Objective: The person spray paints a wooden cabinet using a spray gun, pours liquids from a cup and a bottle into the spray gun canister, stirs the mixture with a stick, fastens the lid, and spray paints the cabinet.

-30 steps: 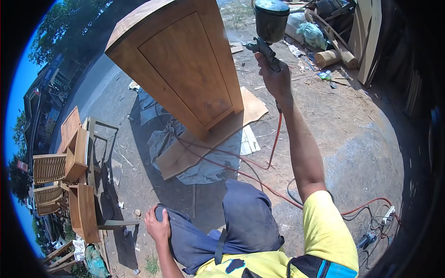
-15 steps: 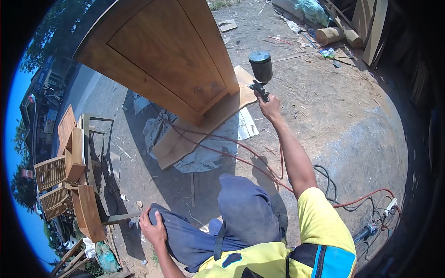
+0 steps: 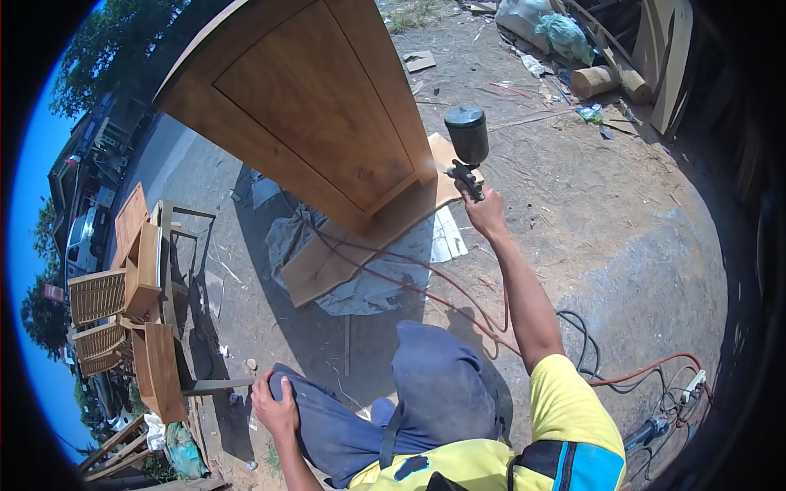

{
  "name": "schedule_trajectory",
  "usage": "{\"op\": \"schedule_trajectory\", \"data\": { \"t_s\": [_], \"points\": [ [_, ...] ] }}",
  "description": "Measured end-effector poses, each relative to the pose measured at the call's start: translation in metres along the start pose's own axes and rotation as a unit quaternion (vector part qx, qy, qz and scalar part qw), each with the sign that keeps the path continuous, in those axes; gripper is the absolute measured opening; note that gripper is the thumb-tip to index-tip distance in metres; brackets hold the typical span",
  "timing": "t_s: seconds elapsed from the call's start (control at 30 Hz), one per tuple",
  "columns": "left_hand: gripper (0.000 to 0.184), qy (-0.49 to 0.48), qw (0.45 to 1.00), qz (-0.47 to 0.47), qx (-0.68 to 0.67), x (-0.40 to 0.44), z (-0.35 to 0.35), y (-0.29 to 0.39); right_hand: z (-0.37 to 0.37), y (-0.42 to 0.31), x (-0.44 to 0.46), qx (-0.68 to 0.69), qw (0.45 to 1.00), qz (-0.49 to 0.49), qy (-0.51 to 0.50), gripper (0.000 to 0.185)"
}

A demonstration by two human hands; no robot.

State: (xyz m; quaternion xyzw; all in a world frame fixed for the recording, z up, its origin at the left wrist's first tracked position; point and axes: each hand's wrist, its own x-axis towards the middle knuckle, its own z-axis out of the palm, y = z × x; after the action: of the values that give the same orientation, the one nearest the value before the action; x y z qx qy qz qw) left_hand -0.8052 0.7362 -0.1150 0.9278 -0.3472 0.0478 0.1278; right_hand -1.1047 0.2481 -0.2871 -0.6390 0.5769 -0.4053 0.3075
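Loosely, the left hand (image 3: 274, 405) spreads over the knee (image 3: 306, 391); ahead stands a panelled wooden cabinet (image 3: 319, 106). Just right of it, the spray gun (image 3: 469, 147) sits in the right hand's (image 3: 487, 213) closed grip, spraying apparently under way, the next pass calling for even spacing.

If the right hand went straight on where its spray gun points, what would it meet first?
The right hand, spray gun leading, would probably meet the wooden cabinet near its foot; depth is unclear.
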Motion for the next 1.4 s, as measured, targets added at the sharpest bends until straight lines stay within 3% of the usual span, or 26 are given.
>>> {"op": "schedule_trajectory", "data": {
  "t_s": [0.03, 0.1, 0.17, 0.27, 0.4, 0.47, 0.57, 0.7, 0.77, 0.87, 0.97, 1.1, 1.17, 1.23, 1.33, 1.4],
  "points": [
    [0.040, -0.004, 1.000, -0.001, -0.002, 0.001, 0.000, 0.003, -0.006, -0.007, 0.001, 0.018, 0.995, -0.077, 0.066, 0.061],
    [0.039, -0.009, 1.000, -0.002, -0.007, 0.001, 0.002, 0.006, -0.046, -0.068, 0.005, 0.034, 0.998, -0.042, 0.026, 0.054],
    [0.037, 0.003, 1.000, 0.017, 0.006, 0.001, 0.006, 0.006, -0.076, -0.119, 0.006, 0.098, 0.993, -0.063, 0.010, 0.050],
    [0.040, -0.008, 1.000, 0.011, 0.004, 0.003, 0.007, 0.008, -0.112, -0.183, 0.012, 0.066, 0.990, -0.124, 0.015, 0.042],
    [0.039, -0.009, 1.000, 0.007, -0.010, 0.002, 0.004, 0.017, -0.129, -0.229, 0.032, 0.066, 0.976, -0.202, 0.049, 0.039],
    [0.040, -0.010, 1.000, 0.006, -0.010, 0.002, 0.003, 0.018, -0.137, -0.253, 0.040, 0.051, 0.944, -0.306, 0.107, 0.037],
    [0.040, -0.012, 1.000, 0.004, -0.011, 0.002, 0.002, 0.019, -0.146, -0.284, 0.054, 0.021, 0.921, -0.356, 0.158, 0.037],
    [0.042, -0.004, 1.000, 0.012, -0.009, 0.004, 0.007, 0.012, -0.144, -0.300, 0.065, 0.058, 0.946, -0.291, 0.128, 0.041],
    [0.043, -0.001, 1.000, 0.011, -0.009, 0.004, 0.006, 0.010, -0.136, -0.289, 0.060, 0.067, 0.954, -0.265, 0.120, 0.045],
    [0.043, -0.002, 1.000, 0.007, -0.009, 0.003, 0.005, 0.009, -0.112, -0.246, 0.051, 0.100, 0.952, -0.279, 0.081, 0.036],
    [0.038, -0.007, 1.000, 0.018, -0.023, 0.002, -0.005, 0.016, -0.095, -0.198, 0.019, 0.067, 0.990, -0.128, -0.002, 0.040],
    [0.038, -0.024, 0.998, 0.040, -0.045, 0.003, -0.016, 0.030, -0.043, -0.101, -0.008, 0.073, 0.994, -0.076, 0.003, 0.051],
    [0.034, -0.077, 0.990, 0.059, -0.105, 0.008, -0.025, 0.040, -0.011, -0.048, -0.018, 0.080, 0.994, -0.078, 0.018, 0.054],
    [0.035, -0.109, 0.982, 0.069, -0.136, 0.013, -0.036, 0.056, 0.021, 0.013, -0.024, -0.047, 0.996, -0.079, 0.010, 0.056],
    [0.039, -0.140, 0.964, 0.105, -0.201, 0.012, -0.054, 0.082, 0.039, 0.037, -0.035, -0.062, 0.996, 0.020, -0.061, 0.059],
    [0.047, -0.142, 0.955, 0.145, -0.218, 0.012, -0.061, 0.099, 0.058, 0.048, -0.034, -0.050, 0.997, 0.037, -0.052, 0.061]
  ]
}}
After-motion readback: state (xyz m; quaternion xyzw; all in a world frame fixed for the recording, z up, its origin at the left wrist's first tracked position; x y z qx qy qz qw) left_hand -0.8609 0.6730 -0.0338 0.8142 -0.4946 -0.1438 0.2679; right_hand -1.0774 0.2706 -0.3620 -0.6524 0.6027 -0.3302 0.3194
